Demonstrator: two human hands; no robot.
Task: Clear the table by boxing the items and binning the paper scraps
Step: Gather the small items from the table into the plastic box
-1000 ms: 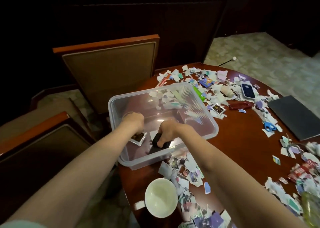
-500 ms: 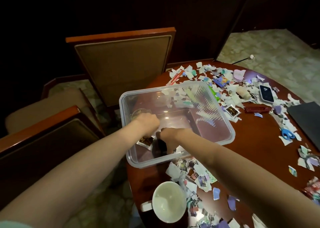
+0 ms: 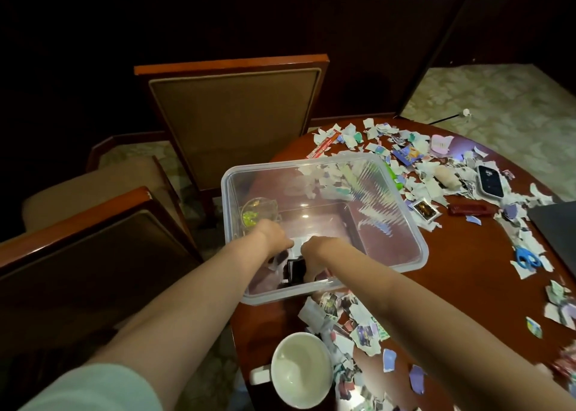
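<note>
Box position: the clear plastic box (image 3: 296,165) stands lidless at the left edge of the round wooden table (image 3: 467,273). Its left wall reaches slightly past the curved edge, toward two chairs (image 3: 233,120).
Open room: bare wood lies to the right of the box, as far as the blue scissors (image 3: 526,259). Inside the box, the right half of the floor is bare.
Near edge: the white mug (image 3: 300,370) stands upright at the near table edge. It is apart from the box, and paper scraps (image 3: 358,326) lie between and beside them.
Right hand (image 3: 321,248): reaches over the near wall into the box. Its fingers curl round the right side of a black item (image 3: 294,270) on the box floor near that wall.
Left hand (image 3: 271,236): inside the box, knuckles up, fingers bent down at the black item's left side. A white-edged piece shows beneath it. Whether the fingers pinch anything cannot be told.
Box contents: the black item, and a clear round container (image 3: 258,212) with yellow-green inside, in the far left corner.
Far side: more scraps crowd against the far right wall of the box. Among them lie a phone (image 3: 489,181), a dark red case (image 3: 470,208) and a white-bordered photo card (image 3: 424,209).
Right margin: a flat dark slab (image 3: 554,226) lies at the frame edge.
</note>
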